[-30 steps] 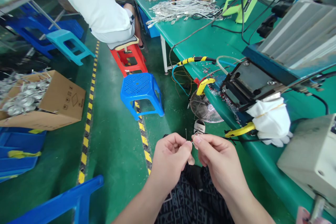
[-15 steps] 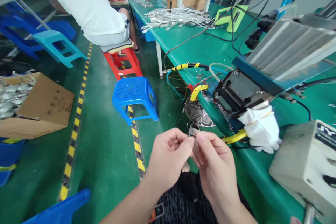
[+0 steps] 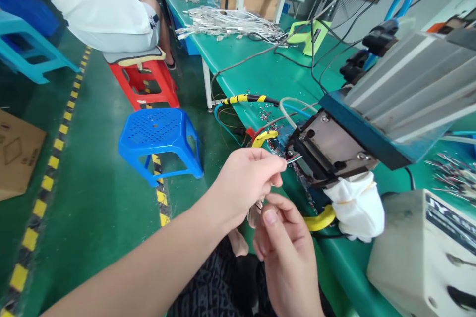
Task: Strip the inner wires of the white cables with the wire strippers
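My left hand [image 3: 253, 176] pinches a few thin wires [image 3: 293, 159], with their ends sticking out to the right past the fingertips. These wire ends point at the dark metal jaw of a bench machine [image 3: 314, 151] and lie close in front of it. Lower and nearer to me is my right hand [image 3: 288, 242], its thumb and fingers curled together in a pinch. A small dark strand shows by its fingertips, but what it grips is too small to make out.
The green bench [image 3: 256, 72] carries a pile of white cables [image 3: 230, 25] and a beige control box [image 3: 412, 247]. A white cloth bundle [image 3: 359, 205] hangs under the machine. A blue stool [image 3: 159, 133] and a seated person on a red stool [image 3: 147, 81] are left. Wire scraps litter the bench edge.
My hands were together at the fingertips and are now apart. The left has moved up and right with the wires toward the machine; the right has dropped slightly. The view has turned right.
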A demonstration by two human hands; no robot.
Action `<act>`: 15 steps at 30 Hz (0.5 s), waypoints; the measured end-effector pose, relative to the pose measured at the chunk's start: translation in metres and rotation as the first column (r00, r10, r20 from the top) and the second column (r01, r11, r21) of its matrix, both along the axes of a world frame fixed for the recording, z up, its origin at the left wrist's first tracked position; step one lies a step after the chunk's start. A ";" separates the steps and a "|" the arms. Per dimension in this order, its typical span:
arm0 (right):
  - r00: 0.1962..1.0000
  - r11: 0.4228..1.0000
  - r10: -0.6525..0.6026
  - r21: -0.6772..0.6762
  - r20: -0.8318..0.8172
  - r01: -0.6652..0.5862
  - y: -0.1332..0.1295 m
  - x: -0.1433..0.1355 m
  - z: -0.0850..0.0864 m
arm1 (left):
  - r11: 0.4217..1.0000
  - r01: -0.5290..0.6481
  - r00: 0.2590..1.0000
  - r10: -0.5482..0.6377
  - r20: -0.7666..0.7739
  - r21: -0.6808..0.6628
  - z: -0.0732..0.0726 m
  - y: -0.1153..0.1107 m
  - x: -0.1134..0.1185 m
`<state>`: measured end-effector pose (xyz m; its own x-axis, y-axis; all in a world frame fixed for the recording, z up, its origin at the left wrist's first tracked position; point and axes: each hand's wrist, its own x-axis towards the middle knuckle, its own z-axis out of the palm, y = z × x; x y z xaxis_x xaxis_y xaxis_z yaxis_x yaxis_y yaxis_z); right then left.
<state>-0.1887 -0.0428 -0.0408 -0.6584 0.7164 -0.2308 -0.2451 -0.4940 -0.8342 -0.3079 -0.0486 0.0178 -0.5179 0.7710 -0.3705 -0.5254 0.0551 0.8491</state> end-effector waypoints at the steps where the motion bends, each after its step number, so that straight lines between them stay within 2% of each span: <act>1: 1.000 1.000 0.000 0.002 -0.003 0.000 0.000 -0.001 -0.001 | 1.000 0.016 1.000 -0.016 0.003 0.008 0.001 0.006 -0.002; 7: 1.000 1.000 0.023 -0.003 -0.012 -0.023 0.002 -0.004 -0.003 | 0.998 0.055 0.997 -0.057 -0.054 -0.036 0.006 0.026 -0.007; 12: 0.999 0.999 0.036 -0.010 -0.025 -0.036 0.002 -0.005 -0.001 | 0.987 0.065 0.985 -0.087 -0.149 -0.146 0.010 0.028 -0.007; 15: 0.998 0.998 0.059 -0.028 -0.037 -0.060 0.003 -0.003 0.001 | 0.987 0.041 0.979 -0.070 -0.190 -0.152 0.012 0.029 -0.007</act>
